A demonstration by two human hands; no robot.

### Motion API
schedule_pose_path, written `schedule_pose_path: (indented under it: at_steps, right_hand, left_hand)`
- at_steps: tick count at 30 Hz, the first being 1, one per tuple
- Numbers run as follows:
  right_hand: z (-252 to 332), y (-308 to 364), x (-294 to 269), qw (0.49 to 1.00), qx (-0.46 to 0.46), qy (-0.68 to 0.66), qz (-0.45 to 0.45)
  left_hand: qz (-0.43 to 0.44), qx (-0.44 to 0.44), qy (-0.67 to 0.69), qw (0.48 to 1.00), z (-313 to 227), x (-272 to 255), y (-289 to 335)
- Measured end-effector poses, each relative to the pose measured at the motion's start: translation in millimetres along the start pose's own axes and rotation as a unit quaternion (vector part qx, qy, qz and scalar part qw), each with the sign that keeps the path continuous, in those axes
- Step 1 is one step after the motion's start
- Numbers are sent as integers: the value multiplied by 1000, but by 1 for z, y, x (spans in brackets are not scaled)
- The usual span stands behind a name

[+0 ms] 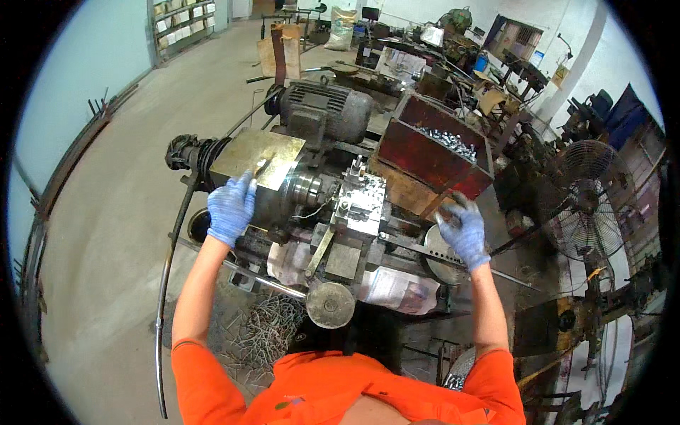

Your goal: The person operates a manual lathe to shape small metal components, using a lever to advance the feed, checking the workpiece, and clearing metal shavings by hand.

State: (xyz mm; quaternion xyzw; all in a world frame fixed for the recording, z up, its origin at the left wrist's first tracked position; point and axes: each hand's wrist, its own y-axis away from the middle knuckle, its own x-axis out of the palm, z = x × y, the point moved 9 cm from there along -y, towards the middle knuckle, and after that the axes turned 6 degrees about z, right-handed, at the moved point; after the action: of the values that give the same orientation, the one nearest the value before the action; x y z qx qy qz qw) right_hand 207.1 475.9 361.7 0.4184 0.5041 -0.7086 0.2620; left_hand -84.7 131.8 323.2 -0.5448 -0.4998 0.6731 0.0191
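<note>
A small lathe stands before me, with its chuck [306, 190] at the centre and a shiny metal tool post [360, 204] just right of it. My left hand [232, 209], in a blue-grey glove, is at the near edge of the yellowish metal cover [244, 154] over the headstock. Its fingers stretch forward toward a small item on the cover, too small to name. My right hand [464, 232], gloved alike with darkened fingertips, hovers beside the perforated bar [418, 249] with fingers apart and slightly bent. Nothing shows in it.
A red metal bin [425, 157] with several small shiny parts [450, 144] stands behind the lathe, beside a grey motor [326, 110]. A round handwheel [330, 304] juts toward me. Metal shavings [269, 333] lie on the floor. A caged fan [584, 202] stands at right.
</note>
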Motion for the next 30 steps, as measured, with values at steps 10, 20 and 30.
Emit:
schedule_pose_path:
  at_steps: [10, 20, 30]
  right_hand:
    - [-21, 77, 11, 993, 36, -110, -5]
    - [-55, 126, 1, 972, 146, -185, -1]
    - [-63, 142, -3, 962, 181, -206, -7]
  left_hand:
    - [111, -86, -94, 986, 56, 16, -81]
    - [199, 45, -7, 979, -85, 27, -85]
    - [175, 16, 195, 965, -125, 51, -9]
